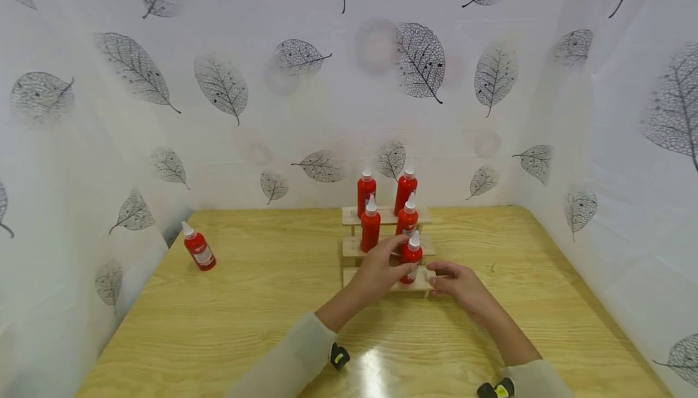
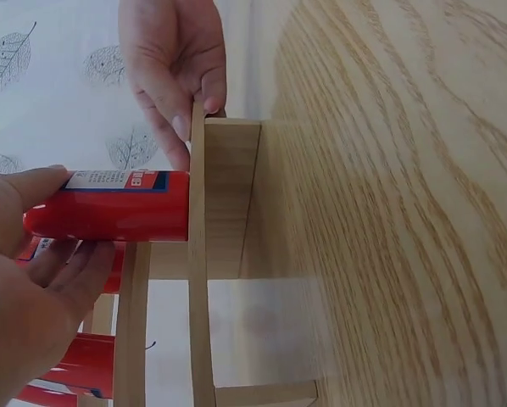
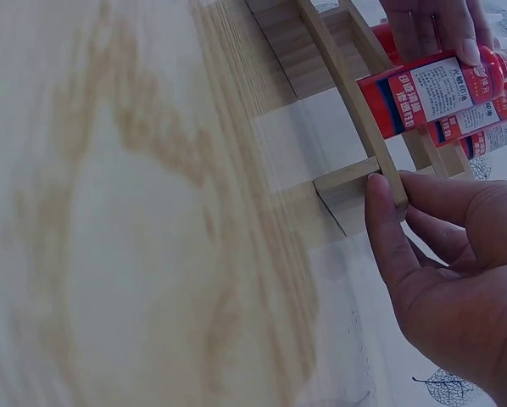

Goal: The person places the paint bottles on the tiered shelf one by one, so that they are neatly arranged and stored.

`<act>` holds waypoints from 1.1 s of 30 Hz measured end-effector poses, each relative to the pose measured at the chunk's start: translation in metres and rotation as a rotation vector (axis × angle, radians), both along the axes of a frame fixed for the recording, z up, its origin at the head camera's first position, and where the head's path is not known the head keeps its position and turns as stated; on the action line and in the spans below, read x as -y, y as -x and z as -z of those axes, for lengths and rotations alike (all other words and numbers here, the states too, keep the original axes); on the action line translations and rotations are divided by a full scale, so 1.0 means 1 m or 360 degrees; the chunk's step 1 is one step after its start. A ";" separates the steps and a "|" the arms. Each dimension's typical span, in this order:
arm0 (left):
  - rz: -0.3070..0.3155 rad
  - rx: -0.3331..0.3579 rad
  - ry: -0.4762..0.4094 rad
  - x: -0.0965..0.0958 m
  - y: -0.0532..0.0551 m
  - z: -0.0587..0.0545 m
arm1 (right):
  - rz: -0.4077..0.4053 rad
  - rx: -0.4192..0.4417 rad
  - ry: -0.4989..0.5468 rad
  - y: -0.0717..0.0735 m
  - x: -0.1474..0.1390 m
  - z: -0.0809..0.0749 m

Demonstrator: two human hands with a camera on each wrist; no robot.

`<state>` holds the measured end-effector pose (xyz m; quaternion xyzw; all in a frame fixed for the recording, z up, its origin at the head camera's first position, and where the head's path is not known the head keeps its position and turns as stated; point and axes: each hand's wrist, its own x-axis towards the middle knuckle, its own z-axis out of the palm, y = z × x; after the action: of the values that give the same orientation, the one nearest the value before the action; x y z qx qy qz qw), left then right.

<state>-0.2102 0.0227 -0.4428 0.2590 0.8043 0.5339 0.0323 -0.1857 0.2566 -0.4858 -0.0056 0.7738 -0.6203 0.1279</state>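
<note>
A red squeeze bottle (image 1: 412, 254) with a white nozzle cap stands upright on the lowest step of a three-step wooden rack (image 1: 349, 246). My left hand (image 1: 377, 269) holds this bottle from its left side, thumb in front and fingers behind. In the left wrist view the base of the bottle (image 2: 126, 208) meets the step's board. At the right end of that step, my right hand (image 1: 463, 288) pinches the board between thumb and fingers, as the right wrist view shows at the board's corner (image 3: 393, 191).
More red bottles stand in pairs on the rack's middle step, one of them here (image 1: 370, 231), and top step, such as this bottle (image 1: 366, 192). Another red bottle (image 1: 200, 249) is on the wooden table (image 1: 245, 301) at far left. Leaf-patterned sheeting (image 1: 338, 107) encloses the back and sides.
</note>
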 end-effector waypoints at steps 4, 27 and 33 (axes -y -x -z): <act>0.0017 -0.0022 0.0000 0.004 -0.001 -0.003 | -0.0003 0.0004 0.0006 0.000 0.000 -0.001; -0.0441 -0.0365 0.0006 0.164 -0.006 -0.036 | 0.0002 -0.0010 -0.0028 -0.001 0.001 0.000; -0.0622 -0.0333 0.0070 0.212 -0.006 -0.041 | 0.0000 -0.0007 -0.0025 -0.001 0.002 0.000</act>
<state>-0.2042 -0.1894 -0.4022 0.1514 0.8496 0.4825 -0.1496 -0.1849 0.2546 -0.4857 -0.0060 0.7790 -0.6142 0.1263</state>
